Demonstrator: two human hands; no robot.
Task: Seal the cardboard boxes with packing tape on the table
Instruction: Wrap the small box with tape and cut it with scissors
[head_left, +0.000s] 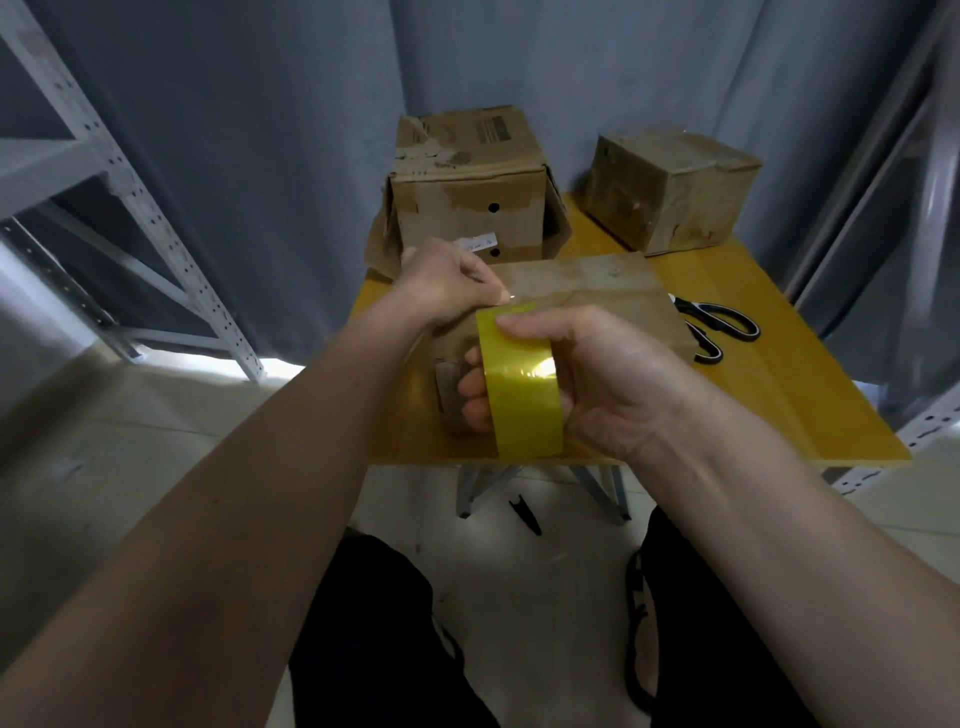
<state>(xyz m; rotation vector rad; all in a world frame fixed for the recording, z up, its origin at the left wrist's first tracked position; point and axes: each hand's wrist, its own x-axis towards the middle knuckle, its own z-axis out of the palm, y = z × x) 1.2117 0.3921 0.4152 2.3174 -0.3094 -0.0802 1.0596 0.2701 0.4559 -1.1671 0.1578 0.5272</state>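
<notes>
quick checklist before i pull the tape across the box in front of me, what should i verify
1. Roll held firmly: ok. The right hand grips the yellow packing tape roll, fingers through its core.
2. Free end in hand: cannot tell. The left hand pinches at the roll's top edge, but the tape end itself is too small to see.
3. Box in place: ok. The near cardboard box sits on the yellow table right under both hands.
4. Flaps closed flat: cannot tell, the hands cover much of the top.
5. Cutter in reach: ok. The scissors lie on the table just right of the box.
</notes>
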